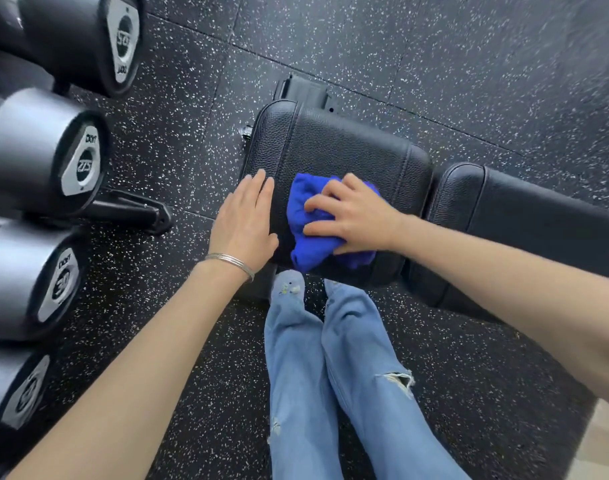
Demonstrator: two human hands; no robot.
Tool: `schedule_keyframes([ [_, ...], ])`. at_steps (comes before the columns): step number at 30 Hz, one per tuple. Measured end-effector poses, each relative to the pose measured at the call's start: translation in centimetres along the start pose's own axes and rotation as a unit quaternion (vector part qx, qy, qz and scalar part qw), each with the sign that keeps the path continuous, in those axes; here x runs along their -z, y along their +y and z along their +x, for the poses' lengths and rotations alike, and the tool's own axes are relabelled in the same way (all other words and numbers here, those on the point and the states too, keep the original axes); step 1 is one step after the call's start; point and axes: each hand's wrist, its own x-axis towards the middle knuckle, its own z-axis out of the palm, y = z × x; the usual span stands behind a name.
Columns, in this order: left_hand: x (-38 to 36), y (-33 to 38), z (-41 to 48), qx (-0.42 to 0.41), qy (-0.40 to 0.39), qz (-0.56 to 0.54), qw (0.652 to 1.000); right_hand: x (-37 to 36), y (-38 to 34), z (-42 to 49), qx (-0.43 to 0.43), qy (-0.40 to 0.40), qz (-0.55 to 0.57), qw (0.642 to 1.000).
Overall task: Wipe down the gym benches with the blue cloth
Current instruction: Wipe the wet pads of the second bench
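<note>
A black padded gym bench stands across the speckled floor; its seat pad [334, 147] is in the middle of the view and its longer back pad [524, 209] runs off to the right. A crumpled blue cloth [304, 216] lies on the near half of the seat pad. My right hand [351, 216] presses down on the cloth, fingers curled over it. Flat and with its fingers together, my left hand [244, 223] rests on the seat pad's left edge, beside the cloth and apart from it. A thin bangle circles that wrist.
A rack of large grey dumbbells [50, 157] lines the left side, its black foot [136, 213] jutting toward the bench. The bench frame's black base [304, 91] shows beyond the seat. My legs in blue jeans [330, 358] stand right against the bench.
</note>
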Motion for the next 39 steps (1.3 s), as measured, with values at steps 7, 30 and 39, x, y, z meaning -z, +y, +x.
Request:
schedule_keyframes([
  [7,1.2,0.8,1.6,0.005,-0.019,0.036,0.999,1.3,6.5,5.1,-0.480,0.018,0.091,0.872],
  [30,-0.2,16.0,6.0,-0.144,-0.092,0.163,0.972,-0.1,3.4,-17.7,-0.557,0.057,0.064,0.826],
  [39,-3.1,18.4,4.0,-0.168,-0.130,0.219,0.952,-2.9,-7.1,-19.9,-0.535,0.098,0.144,0.827],
])
